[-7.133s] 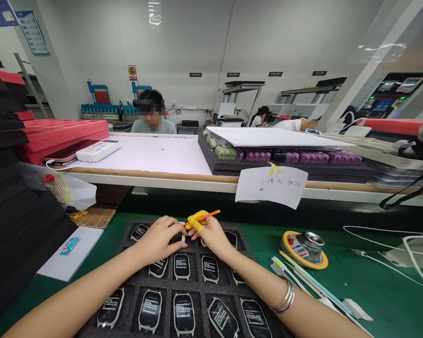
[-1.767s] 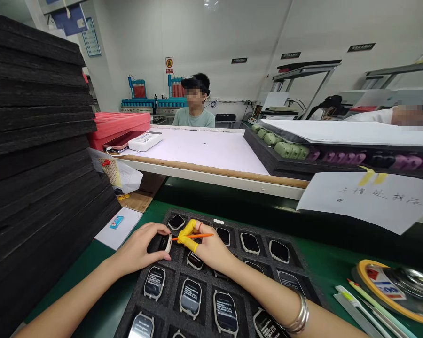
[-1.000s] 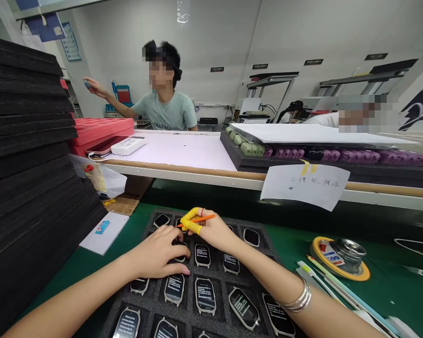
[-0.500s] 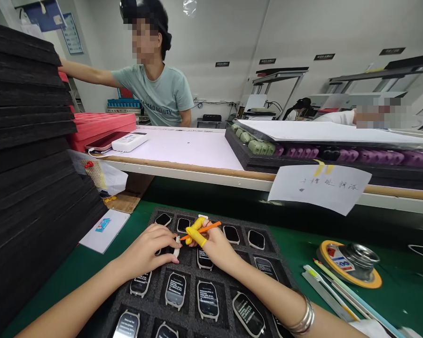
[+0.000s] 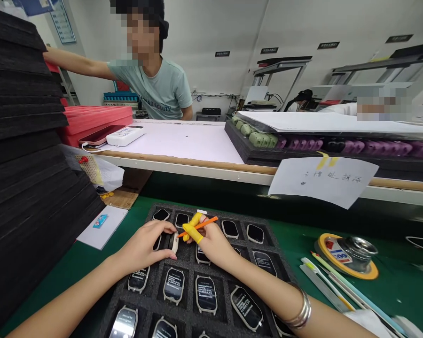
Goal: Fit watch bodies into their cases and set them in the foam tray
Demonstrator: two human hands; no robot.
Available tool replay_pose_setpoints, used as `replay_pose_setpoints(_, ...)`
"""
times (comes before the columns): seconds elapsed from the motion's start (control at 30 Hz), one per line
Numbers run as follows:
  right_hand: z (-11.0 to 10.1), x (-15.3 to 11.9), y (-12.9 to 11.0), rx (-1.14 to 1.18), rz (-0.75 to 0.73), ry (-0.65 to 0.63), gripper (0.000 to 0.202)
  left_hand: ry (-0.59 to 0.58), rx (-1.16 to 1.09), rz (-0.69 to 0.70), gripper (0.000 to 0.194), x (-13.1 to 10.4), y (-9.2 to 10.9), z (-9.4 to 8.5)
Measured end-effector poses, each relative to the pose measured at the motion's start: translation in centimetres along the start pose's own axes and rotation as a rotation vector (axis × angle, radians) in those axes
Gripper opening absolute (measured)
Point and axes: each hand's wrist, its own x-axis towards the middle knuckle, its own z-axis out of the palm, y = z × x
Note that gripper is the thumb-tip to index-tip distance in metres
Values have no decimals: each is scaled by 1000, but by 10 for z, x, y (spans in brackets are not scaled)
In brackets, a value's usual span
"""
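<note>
My left hand (image 5: 151, 241) pinches a pale smartwatch case (image 5: 175, 244) between thumb and fingers, turned up on its edge over the foam tray. In my right hand (image 5: 209, 237), which wears yellow finger cots, is a thin orange stick (image 5: 206, 222); its tip meets the side of the watch case. Beneath both hands lies the dark foam tray (image 5: 188, 268) with smartwatches in its pockets. One smartwatch (image 5: 206, 293) shows lines of white text on its screen, while another smartwatch (image 5: 255, 233) in the back row has a dark screen.
Black foam sheets (image 5: 21, 117) are stacked high at left. A shelf (image 5: 183, 159) crosses above the bench, bearing a red foam block (image 5: 95, 119) and a white box (image 5: 125, 136). At right lie a tape roll (image 5: 324, 267) and a toothbrush (image 5: 324, 277). Another person (image 5: 155, 89) stands behind the shelf.
The view has shifted slightly. My left fingers have opened a little around the watch case, showing more of its side. The orange stick stays against it, and the other person leans slightly left.
</note>
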Motion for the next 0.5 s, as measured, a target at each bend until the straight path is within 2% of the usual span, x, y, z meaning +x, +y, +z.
replay_pose_setpoints(0.13,1,1,0,0,2,-14,43,-19,15,1,44,3,2,-3)
replay_pose_setpoints(0.3,-4,4,-1,-7,-4,-15,32,-84,58,69,33,17,15,-19)
replay_pose_setpoints(0.4,-21,7,-9,0,-11,36,26,-108,80,143,22,29,30,-22)
replay_pose_setpoints(0.5,-44,8,-22,25,-45,161,25,-135,98,236,21,37,45,-7)
